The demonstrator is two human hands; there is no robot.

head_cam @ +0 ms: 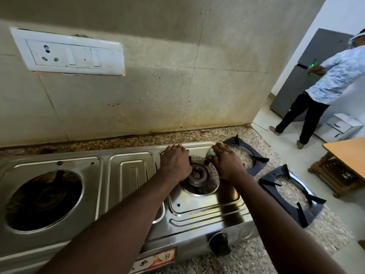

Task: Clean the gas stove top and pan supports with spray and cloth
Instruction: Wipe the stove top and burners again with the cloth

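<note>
The steel gas stove top lies on the granite counter. My left hand rests flat on its far edge beside the right burner, fingers fairly straight. My right hand grips a small greenish scrub pad and presses it on the stove's back right corner. Two black pan supports lie on the counter to the right of the stove. The left burner opening is bare and dark. No spray bottle is in sight.
A black knob sticks out of the stove's front. A white switch plate hangs on the stained tile wall. At the far right another person stands by a grey fridge, near a wooden table.
</note>
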